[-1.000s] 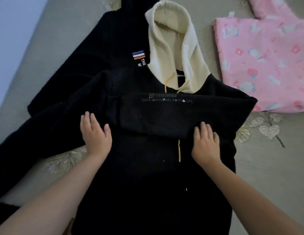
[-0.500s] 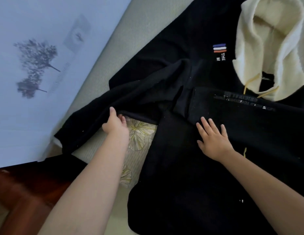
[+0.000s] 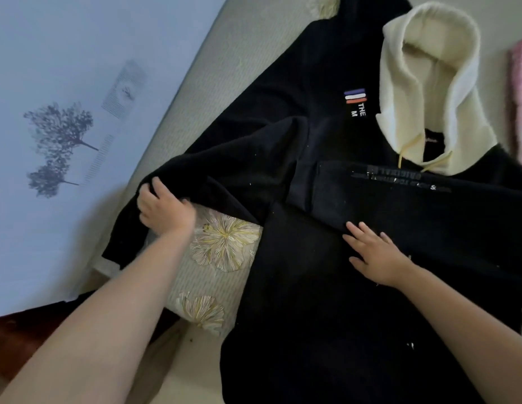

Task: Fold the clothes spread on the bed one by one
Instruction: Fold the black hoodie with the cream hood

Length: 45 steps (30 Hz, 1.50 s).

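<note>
**Left sleeve next**

A black hoodie (image 3: 326, 287) lies flat on the bed (image 3: 219, 74), cream hood (image 3: 428, 83) pointing away. The left hand (image 3: 163, 211) curls round its outstretched sleeve (image 3: 224, 176) near the cuff — fingers bunched in thick, soft fleece. That sleeve runs long from the shoulder out to the left, so the fold, I'd guess, goes rightward across the chest. The right hand (image 3: 376, 255) lies flat with fingers spread, pinning the other sleeve already laid across. A second dark garment (image 3: 321, 68) lies beneath; something pink (image 3: 520, 97) sits at the right edge.

Pale wall (image 3: 50, 39), perhaps tree-printed
</note>
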{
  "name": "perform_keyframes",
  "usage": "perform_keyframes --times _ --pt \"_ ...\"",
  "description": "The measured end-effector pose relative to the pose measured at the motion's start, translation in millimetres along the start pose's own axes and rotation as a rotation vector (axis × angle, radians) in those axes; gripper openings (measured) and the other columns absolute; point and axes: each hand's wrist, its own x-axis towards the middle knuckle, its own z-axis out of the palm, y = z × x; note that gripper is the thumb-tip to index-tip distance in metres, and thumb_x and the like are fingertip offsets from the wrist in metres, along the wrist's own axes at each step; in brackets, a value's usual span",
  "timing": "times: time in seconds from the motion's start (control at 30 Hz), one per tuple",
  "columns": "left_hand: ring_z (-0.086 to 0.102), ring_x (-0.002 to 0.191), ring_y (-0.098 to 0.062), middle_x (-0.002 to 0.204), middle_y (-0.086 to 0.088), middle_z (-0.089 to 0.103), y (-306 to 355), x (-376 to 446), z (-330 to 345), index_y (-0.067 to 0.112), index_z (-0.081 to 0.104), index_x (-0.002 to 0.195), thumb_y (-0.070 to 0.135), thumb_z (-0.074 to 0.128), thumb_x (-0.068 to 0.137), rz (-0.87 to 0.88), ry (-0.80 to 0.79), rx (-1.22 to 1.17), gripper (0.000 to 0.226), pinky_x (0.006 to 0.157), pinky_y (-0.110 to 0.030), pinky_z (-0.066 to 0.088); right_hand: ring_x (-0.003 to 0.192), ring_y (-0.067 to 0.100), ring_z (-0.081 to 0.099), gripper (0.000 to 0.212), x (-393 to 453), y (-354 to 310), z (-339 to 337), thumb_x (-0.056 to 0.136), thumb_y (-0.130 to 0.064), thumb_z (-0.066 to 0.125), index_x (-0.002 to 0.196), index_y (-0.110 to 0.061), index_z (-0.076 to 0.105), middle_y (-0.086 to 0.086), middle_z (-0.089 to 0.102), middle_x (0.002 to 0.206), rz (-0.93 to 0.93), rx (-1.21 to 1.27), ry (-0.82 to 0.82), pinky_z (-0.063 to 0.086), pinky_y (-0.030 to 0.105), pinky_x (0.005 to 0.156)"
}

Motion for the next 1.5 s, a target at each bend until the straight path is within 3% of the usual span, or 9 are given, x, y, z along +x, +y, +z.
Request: perform_keyframes --times 0.27,0.37,0.5,0.73,0.9,1.0,1.13,1.3,1.5 --pt "0.050 0.103 -0.043 0.110 -0.033 0.054 -32.3 26.5 -19.8 -0.009 0.048 0.105 0.011 0.039 0.095 0.077 -0.132 0.181 0.024 0.079 -0.043 0.038 0.142 0.019 -0.015 0.065 6.5 -8.9 15.4 0.095 -0.038 0.037 0.147 -0.022 0.002 -0.004 -0.017 0.154 0.067 -0.036 0.041 0.002 0.047 0.114" --pt "0.054 0.080 -0.034 0.086 -0.022 0.057 -4.8 4.9 -32.3 0.001 0.048 0.085 0.012 0.040 0.095 0.383 -0.207 0.087 0.017 0.067 -0.038 0.032 0.142 0.019 -0.015 0.064 4.8 -8.0 9.0 0.096 -0.036 0.038 0.147 -0.022 0.002 -0.004 -0.017 0.154 0.051 -0.020 0.019 0.002 0.046 0.114" --pt "0.053 0.102 -0.020 0.108 -0.005 0.058 56.7 -37.6 -44.2 0.000 0.049 0.120 0.014 0.045 0.094 0.592 -0.438 -0.271 0.029 0.080 -0.014 0.034 0.143 0.017 -0.003 0.056 -3.3 -2.7 -4.2 0.097 -0.030 0.038 0.146 -0.019 0.014 -0.002 -0.001 0.156 -0.009 0.132 0.014 0.007 0.041 0.115" --pt "0.058 0.076 -0.021 0.086 -0.011 0.058 191.3 -139.6 -12.7 0.005 0.053 0.093 0.005 0.034 0.097 -0.277 -1.180 -1.200 0.020 0.061 -0.031 0.054 0.106 0.021 0.061 0.031 -62.2 47.0 2.4 0.082 -0.037 0.056 0.105 -0.016 0.057 0.011 0.062 0.119 0.189 1.554 0.180 0.045 0.032 0.091" --pt "0.050 0.120 -0.026 0.137 -0.017 0.043 209.6 -184.6 14.0 0.008 0.028 0.138 0.013 0.037 0.097 -0.187 -1.587 -1.057 0.043 0.090 -0.039 0.042 0.081 0.032 0.070 0.074 -109.3 97.3 34.4 0.072 -0.076 0.033 0.089 -0.017 0.074 0.018 0.072 0.090 0.265 2.237 0.468 0.059 0.041 0.064" --pt "0.054 0.109 -0.015 0.128 -0.009 0.053 193.1 -182.1 26.1 0.010 0.045 0.129 0.014 0.045 0.095 0.335 -1.214 -0.547 0.034 0.090 -0.025 0.042 0.083 0.028 0.068 0.066 -122.7 121.4 60.7 0.092 -0.060 0.017 0.119 -0.012 0.054 0.012 0.070 0.093 0.553 2.251 0.649 0.055 0.037 0.071" --pt "0.046 0.118 -0.023 0.125 -0.011 0.050 149.3 -149.2 40.0 0.006 0.051 0.125 0.009 0.059 0.085 0.907 -0.560 -0.037 0.041 0.098 -0.026 0.033 0.117 0.030 0.050 0.057 -103.8 127.8 69.0 0.092 -0.037 0.050 0.137 -0.006 0.033 0.016 0.048 0.131 0.798 1.720 0.731 0.044 0.039 0.093" --pt "0.022 0.134 -0.034 0.144 -0.020 0.023 106.3 -116.6 38.7 0.007 0.029 0.140 0.020 0.069 0.079 0.832 -0.424 0.323 0.074 0.108 -0.044 0.026 0.121 0.036 0.045 0.078 -69.2 119.3 34.8 0.079 -0.037 0.068 0.136 0.000 0.028 0.021 0.044 0.133 0.937 1.316 0.754 0.040 0.040 0.094" --pt "0.051 0.104 -0.026 0.117 -0.010 0.050 81.9 -88.1 34.1 0.018 0.028 0.133 0.024 0.046 0.091 0.771 -0.496 0.859 0.046 0.082 -0.035 0.041 0.105 0.037 0.054 0.066 -47.4 96.4 16.1 0.083 -0.054 0.054 0.121 -0.001 0.045 0.020 0.053 0.117 0.947 0.854 0.583 0.043 0.037 0.070"
